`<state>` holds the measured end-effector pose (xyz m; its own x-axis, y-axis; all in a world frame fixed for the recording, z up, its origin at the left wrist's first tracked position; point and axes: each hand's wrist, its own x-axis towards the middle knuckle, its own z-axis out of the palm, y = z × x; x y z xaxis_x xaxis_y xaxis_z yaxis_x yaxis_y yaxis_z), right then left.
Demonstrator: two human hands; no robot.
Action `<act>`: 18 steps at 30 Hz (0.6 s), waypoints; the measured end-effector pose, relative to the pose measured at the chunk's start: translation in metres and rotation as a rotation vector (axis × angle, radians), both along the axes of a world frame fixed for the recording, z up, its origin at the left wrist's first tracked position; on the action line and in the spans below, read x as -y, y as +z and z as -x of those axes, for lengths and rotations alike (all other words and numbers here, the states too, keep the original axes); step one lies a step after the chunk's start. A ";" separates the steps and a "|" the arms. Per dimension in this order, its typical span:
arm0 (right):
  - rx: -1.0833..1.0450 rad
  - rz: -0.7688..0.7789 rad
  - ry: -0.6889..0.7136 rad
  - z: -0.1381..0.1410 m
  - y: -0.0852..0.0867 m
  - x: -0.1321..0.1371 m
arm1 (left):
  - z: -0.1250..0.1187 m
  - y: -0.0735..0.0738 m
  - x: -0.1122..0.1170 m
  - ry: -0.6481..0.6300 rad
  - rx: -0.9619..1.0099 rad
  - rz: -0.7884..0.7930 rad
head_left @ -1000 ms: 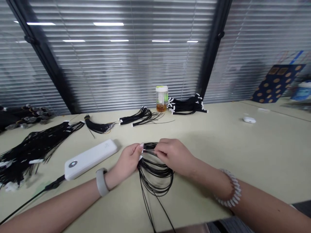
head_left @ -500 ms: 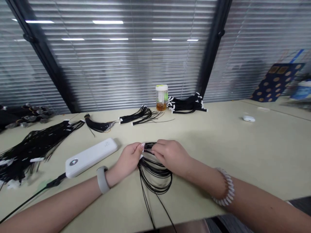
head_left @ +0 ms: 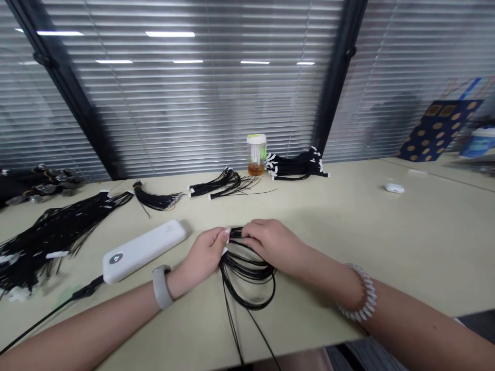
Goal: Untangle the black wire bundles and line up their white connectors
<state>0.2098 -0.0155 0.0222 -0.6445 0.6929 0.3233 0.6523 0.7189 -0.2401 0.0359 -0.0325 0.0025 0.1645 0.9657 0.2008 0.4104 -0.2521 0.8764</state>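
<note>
A bundle of thin black cords (head_left: 247,273) lies looped on the beige table (head_left: 348,232) in front of me. My left hand (head_left: 204,252) is closed, pinching the top of the bundle where small white tags show. My right hand (head_left: 270,242) is closed over the same end from the right, its fingers curled round the cords. The two hands nearly touch. Loose cord ends trail off the near table edge. A grey band sits on my left wrist and a white coil bracelet on my right.
A white power bank (head_left: 143,251) with a black cable lies left of my hands. Several other black cord bundles lie at far left (head_left: 58,232) and along the back (head_left: 224,186) (head_left: 297,166). A clear jar (head_left: 257,154) stands by the blinds. A small white case (head_left: 394,188) rests at right.
Both hands have stayed on the cord bundle. The right hand has shifted slightly left and lower over the cords, and the loop below has spread a little wider.
</note>
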 end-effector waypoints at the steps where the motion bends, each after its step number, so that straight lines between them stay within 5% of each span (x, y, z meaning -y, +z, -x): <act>1: -0.041 0.040 -0.001 -0.001 0.001 0.001 | 0.000 0.001 0.000 0.012 0.007 -0.009; 5: -0.184 -0.005 0.019 -0.003 0.008 0.012 | 0.000 0.002 -0.001 0.075 0.008 -0.033; 9: -0.131 -0.182 -0.188 -0.002 0.017 0.024 | 0.000 0.000 -0.004 0.106 0.007 -0.036; 13: 0.071 0.044 -0.313 -0.001 0.022 0.028 | 0.003 -0.005 -0.008 0.142 -0.024 -0.050; 18: 0.059 0.155 -0.209 0.000 0.023 0.031 | 0.006 -0.009 -0.010 0.181 0.049 -0.056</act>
